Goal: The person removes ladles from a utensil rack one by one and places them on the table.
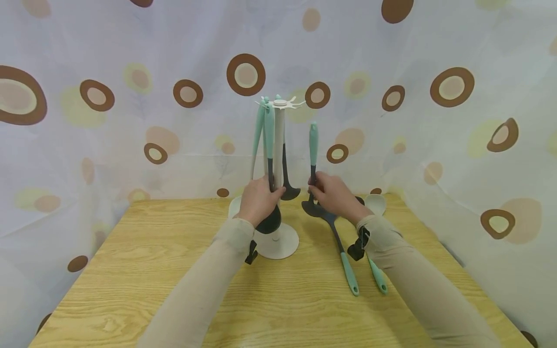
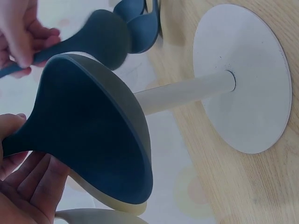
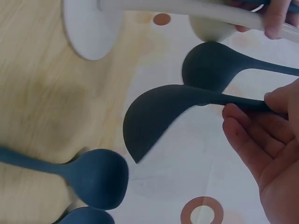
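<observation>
The ladle (image 1: 312,208) is right of centre in the head view, bowl down, near the rack (image 1: 279,164) but apart from it. The right hand (image 1: 334,191) pinches its dark shaft between thumb and fingers, low down near the bowl. The left hand (image 1: 258,195) has its fingers closed round the neck of the big ladle (image 1: 270,223), beside the pole; whether it also grips the pole cannot be told for certain.

Assessment of handling: the low hold leaves the handle's holed end free, which suits a hook. The long handle above the hand could tip, so a firm, level wrist is advised. A free hook (image 1: 299,103) on the rack's right side seems the easiest to reach. The third ladle (image 1: 290,193) hangs close by; a wide approach should avoid knocking it. A steadying left hand would limit sway.

Markings: no brand, label or writing is legible on utensils, rack or table (image 1: 143,261). The wall cloth (image 1: 370,43) bears only rings and spots.
</observation>
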Available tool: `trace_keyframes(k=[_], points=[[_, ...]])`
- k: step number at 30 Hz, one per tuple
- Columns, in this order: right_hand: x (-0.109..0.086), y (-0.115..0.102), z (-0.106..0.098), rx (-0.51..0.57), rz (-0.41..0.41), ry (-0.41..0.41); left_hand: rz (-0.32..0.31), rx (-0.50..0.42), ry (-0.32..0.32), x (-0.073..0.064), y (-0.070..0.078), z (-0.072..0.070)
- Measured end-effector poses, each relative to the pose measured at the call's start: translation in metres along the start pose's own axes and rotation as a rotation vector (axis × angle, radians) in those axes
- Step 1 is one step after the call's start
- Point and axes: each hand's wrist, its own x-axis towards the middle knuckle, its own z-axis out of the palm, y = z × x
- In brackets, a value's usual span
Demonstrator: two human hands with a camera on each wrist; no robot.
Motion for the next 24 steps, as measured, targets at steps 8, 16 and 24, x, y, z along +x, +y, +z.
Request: trace_keyframes(k=[8,16,24], points=[[-0.017,0.016,0.017,-0.042,-0.103,-0.074,-0.001,-0.003,0.004,0.000,0.000,-0.001],[-0.035,0.027,0.037,-0.211,-0.257,-0.087,0.009,-0.001,-0.007,-0.001,0.000,0.000],[-0.042,0.032,0.051,-0.280,-0.390,-0.071,0.007,0.008,-0.006,-0.001,-0.001,0.000]])
